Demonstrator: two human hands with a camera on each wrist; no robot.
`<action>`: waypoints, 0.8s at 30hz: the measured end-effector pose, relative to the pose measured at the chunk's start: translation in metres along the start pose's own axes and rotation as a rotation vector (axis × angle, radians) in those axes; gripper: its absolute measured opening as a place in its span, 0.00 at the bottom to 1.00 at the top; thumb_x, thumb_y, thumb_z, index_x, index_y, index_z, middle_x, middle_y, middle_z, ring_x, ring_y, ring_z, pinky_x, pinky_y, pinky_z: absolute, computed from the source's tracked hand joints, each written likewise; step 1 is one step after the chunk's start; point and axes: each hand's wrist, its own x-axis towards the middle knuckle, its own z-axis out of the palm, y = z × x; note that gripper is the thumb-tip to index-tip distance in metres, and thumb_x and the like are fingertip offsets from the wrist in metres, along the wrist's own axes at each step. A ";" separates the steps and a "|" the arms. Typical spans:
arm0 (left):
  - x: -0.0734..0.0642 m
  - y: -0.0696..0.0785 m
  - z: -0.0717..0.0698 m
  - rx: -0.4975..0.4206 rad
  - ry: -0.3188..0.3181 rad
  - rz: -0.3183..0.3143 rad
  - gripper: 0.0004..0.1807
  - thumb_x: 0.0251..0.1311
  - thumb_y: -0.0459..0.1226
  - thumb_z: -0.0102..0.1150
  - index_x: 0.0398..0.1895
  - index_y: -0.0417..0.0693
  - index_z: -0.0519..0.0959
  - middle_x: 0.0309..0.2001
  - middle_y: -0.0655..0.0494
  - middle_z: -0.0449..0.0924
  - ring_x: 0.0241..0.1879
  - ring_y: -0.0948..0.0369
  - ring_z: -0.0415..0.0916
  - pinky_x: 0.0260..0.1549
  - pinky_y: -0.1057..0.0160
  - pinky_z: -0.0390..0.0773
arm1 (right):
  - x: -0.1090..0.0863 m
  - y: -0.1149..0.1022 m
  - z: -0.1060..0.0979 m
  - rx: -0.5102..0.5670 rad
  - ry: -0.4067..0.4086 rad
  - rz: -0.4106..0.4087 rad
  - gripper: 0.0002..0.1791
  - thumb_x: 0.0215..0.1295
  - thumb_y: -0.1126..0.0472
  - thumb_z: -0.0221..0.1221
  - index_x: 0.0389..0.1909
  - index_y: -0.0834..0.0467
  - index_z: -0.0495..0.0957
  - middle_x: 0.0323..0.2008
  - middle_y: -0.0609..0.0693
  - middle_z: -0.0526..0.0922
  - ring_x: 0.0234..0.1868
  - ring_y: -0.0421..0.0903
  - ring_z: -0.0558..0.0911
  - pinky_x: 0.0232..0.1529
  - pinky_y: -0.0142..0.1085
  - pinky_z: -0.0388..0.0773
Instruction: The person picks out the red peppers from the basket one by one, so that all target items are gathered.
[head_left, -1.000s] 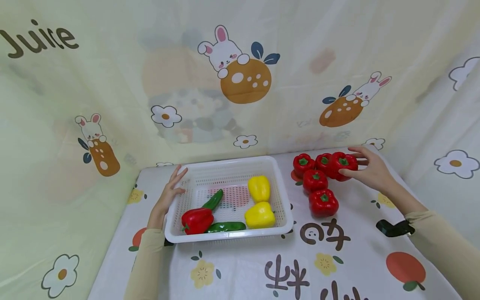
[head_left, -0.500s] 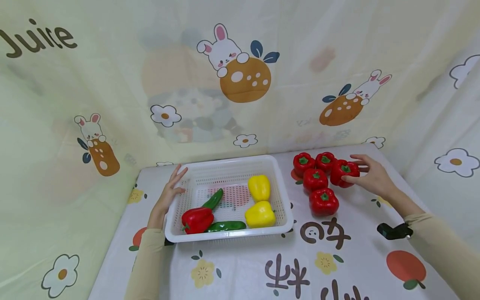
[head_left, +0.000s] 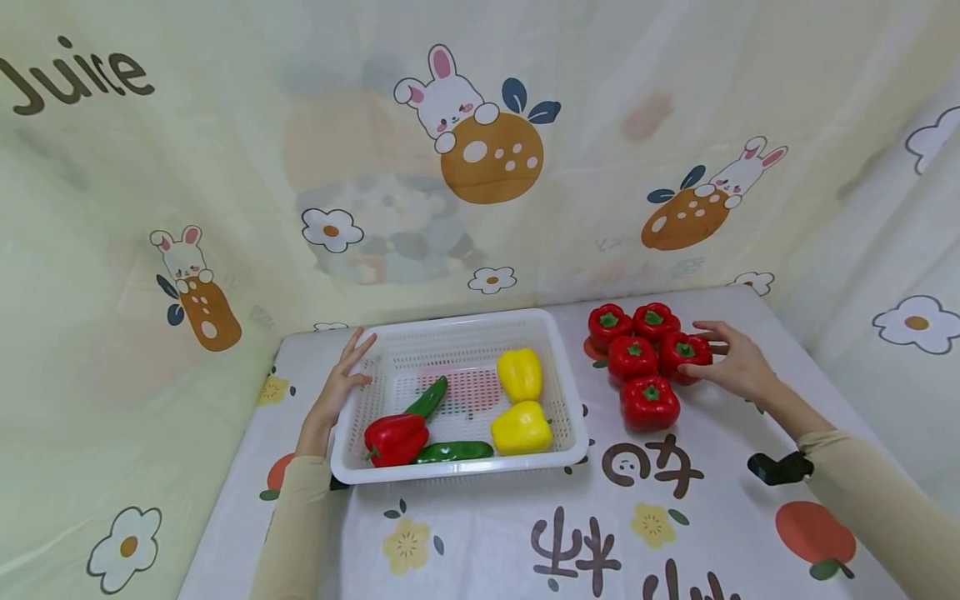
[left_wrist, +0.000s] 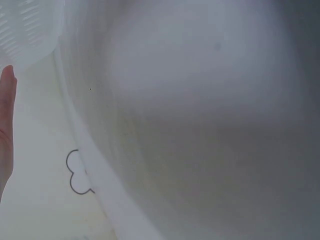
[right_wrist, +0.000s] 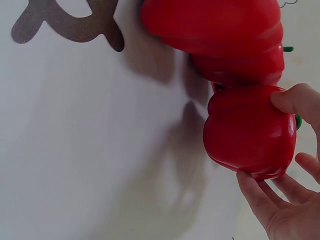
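Observation:
In the head view my right hand (head_left: 738,364) holds a red bell pepper (head_left: 684,350) at the right side of a group of red bell peppers. The right wrist view shows the thumb on one side of that pepper (right_wrist: 250,132) and fingers on the other; its neighbours lie close against it. My left hand (head_left: 337,387) rests at the left rim of a white plastic basket (head_left: 457,472), its fingers extended. Inside are a red bell pepper (head_left: 396,439), two yellow bell peppers (head_left: 519,375) and two green elongated vegetables (head_left: 453,452).
The other red bell peppers (head_left: 649,403) stand on the printed white tablecloth (head_left: 480,533), right of the basket. A patterned curtain (head_left: 592,225) hangs along the back and both sides.
My right hand has brought its red bell pepper down and toward me, beside the others, showing more of the pepper behind it. The left hand and basket have stayed put.

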 end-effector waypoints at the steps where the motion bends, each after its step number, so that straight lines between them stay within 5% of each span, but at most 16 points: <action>1: 0.000 0.000 0.000 0.002 0.000 0.001 0.35 0.58 0.19 0.44 0.72 0.31 0.57 0.79 0.39 0.34 0.76 0.43 0.28 0.67 0.33 0.41 | 0.000 0.000 0.001 0.001 -0.005 0.006 0.47 0.59 0.53 0.69 0.73 0.66 0.55 0.65 0.73 0.63 0.60 0.74 0.67 0.47 0.60 0.77; 24: 0.000 0.001 0.000 -0.020 -0.001 0.000 0.36 0.57 0.19 0.44 0.73 0.32 0.57 0.79 0.42 0.35 0.77 0.45 0.28 0.67 0.34 0.45 | 0.003 0.007 0.010 0.023 -0.039 -0.016 0.47 0.58 0.57 0.69 0.72 0.68 0.55 0.64 0.75 0.64 0.62 0.76 0.65 0.51 0.64 0.73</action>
